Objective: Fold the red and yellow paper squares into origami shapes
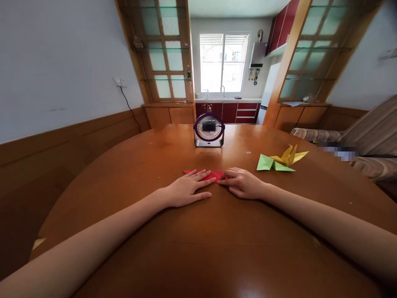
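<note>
A folded sheet of red origami paper lies flat on the brown wooden table, close in front of me. Across its left part rests my left hand, palm down, fingers spread and stretched out, so much of the paper is covered. At the paper's right end is my right hand. Its fingers are bent and drawn together, with the fingertips on the near edge of the paper, and they hide that end.
A small purple desk fan stands beyond my hands. To the right sit a yellow paper crane and a green folded paper piece. The table has a rounded edge. A striped chair is at the right.
</note>
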